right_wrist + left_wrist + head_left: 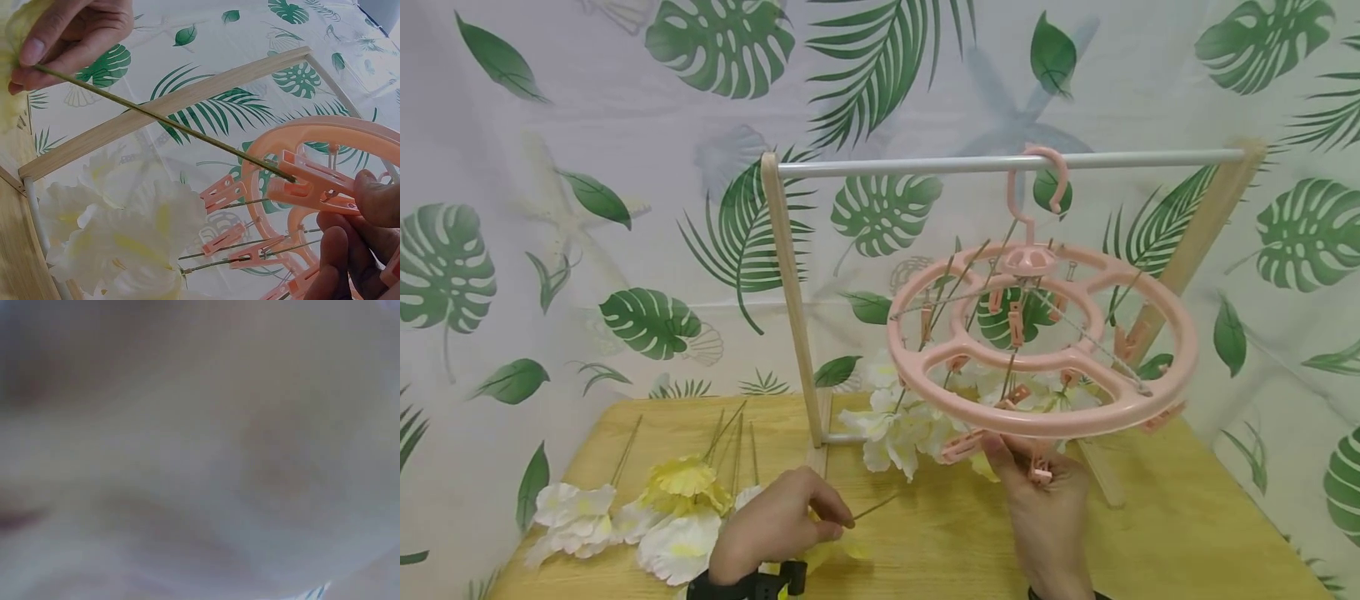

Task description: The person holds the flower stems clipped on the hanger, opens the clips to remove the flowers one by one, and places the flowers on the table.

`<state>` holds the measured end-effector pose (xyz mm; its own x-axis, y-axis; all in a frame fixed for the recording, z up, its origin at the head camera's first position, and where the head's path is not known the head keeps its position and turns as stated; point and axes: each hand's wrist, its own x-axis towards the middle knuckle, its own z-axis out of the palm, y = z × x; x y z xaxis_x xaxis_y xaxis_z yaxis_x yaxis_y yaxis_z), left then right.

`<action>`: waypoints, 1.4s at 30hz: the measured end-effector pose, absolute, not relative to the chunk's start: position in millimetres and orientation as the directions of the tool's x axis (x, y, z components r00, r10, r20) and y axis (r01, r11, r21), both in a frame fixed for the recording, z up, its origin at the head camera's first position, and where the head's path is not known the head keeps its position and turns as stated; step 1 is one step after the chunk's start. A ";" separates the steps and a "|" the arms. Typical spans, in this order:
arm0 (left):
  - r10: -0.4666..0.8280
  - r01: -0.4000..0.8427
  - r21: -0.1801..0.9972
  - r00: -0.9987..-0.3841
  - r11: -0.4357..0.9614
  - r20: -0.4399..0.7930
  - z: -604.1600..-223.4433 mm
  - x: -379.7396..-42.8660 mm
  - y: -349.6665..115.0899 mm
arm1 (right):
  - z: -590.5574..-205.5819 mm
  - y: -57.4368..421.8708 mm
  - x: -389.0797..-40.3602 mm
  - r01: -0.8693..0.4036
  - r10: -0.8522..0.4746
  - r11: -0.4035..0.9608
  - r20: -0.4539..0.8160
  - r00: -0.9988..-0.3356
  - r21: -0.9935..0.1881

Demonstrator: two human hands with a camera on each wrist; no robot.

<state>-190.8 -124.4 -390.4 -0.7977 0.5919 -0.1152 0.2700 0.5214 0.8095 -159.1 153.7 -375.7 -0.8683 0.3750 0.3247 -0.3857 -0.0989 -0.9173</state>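
A round pink drying hanger (pixel 917 362) hangs by its hook from a white rail, with pink clips around its rings. My right hand (pixel 1048 512) is under the front rim, pinching a pink clip (pixel 319 187) between thumb and fingers. With thumb and fingertips, my left hand (pixel 790 517) holds an artificial flower by its thin green stem (pixel 169 123), close to the yellow petals (pixel 842 550). The stem's far end sits at the clip's jaws in the right wrist view. Several white flowers (pixel 125 231) hang from other clips by their stems. A close blurred surface fills the left wrist view.
The white rail (pixel 895 167) rests on wooden side posts (pixel 793 308) standing on a wooden table (pixel 940 542). White flowers (pixel 677 546) and a yellow one (pixel 685 487) lie on the left, stems pointing away. A leaf-patterned cloth (pixel 625 142) covers the background.
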 end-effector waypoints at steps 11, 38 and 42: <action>0.424 0.265 0.760 -0.906 0.593 -0.014 -387.4 -184.6 -155.4 | -371.0 156.2 -158.4 -0.301 0.389 -0.076 0.250 -0.887 -0.951; -0.684 -0.372 0.736 -0.710 0.566 0.168 -402.3 -181.8 -182.9 | -368.1 153.4 -162.4 -0.346 0.398 -0.206 0.245 -0.884 -0.915; -0.653 -0.493 0.671 -0.757 0.554 -0.018 -415.4 -188.7 -189.6 | -368.8 154.8 -162.6 -0.345 0.419 -0.202 0.238 -0.876 -0.916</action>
